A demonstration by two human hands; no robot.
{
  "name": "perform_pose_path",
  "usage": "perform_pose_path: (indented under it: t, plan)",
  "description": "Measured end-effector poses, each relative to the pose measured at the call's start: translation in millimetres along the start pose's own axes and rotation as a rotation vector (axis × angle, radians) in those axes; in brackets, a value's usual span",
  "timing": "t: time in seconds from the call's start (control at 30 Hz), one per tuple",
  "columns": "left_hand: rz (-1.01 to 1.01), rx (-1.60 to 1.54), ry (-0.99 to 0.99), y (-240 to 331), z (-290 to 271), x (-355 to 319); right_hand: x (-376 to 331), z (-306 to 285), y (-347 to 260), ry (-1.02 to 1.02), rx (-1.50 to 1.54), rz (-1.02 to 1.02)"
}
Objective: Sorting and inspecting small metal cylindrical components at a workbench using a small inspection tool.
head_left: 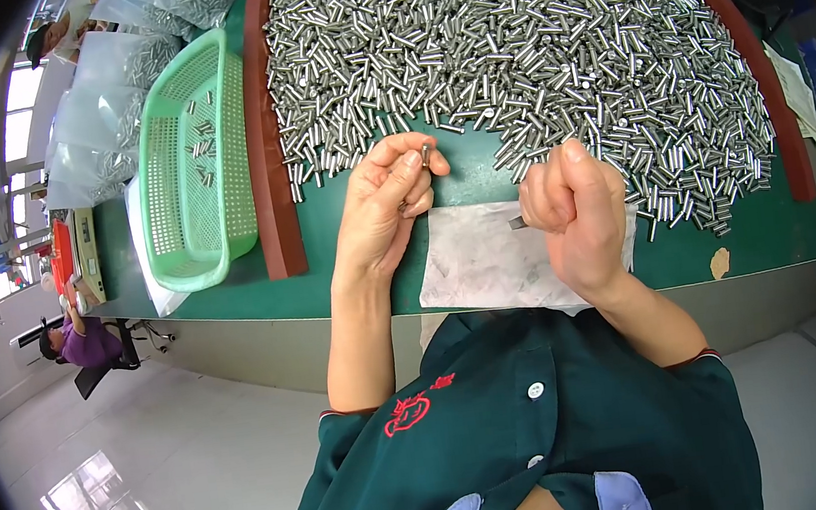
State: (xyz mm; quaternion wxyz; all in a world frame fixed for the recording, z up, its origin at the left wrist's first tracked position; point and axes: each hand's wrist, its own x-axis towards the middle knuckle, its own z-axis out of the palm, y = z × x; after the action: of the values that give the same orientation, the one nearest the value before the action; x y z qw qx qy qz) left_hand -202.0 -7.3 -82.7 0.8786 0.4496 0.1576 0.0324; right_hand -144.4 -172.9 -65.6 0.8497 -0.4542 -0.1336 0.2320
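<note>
At the far left, clear plastic bags (122,86) of small metal parts lie beside a green mesh basket (191,164), which holds a few loose pins. A reddish-brown rail (267,150) separates the basket from the green work surface (480,181). A large heap of short metal pins (505,42) covers the upper part of that surface. The left hand (387,202) is raised just below the near edge of the heap, with one metal pin (426,155) pinched upright between thumb and fingertips. A pale cloth (489,261) lies flat on the surface under and between both hands. The right hand (574,211) is closed in a fist over the cloth, and a dark metal tip (516,223) projects from its left side. A tan scrap (721,263) lies near the table edge at right.
</note>
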Motion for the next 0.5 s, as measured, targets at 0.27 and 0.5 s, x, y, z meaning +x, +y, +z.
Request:
perform_pose_path:
  t: [0.27,0.5]
  plan:
    - [-0.039,0.018,0.033,4.3,2.8,0.0,-0.4,-1.2,-1.9,0.005,0.048,0.024]
    - [-0.001,-0.06,0.107,3.1,8.5,-0.1,-0.5,0.1,-0.2,0.01,0.011,0.011]
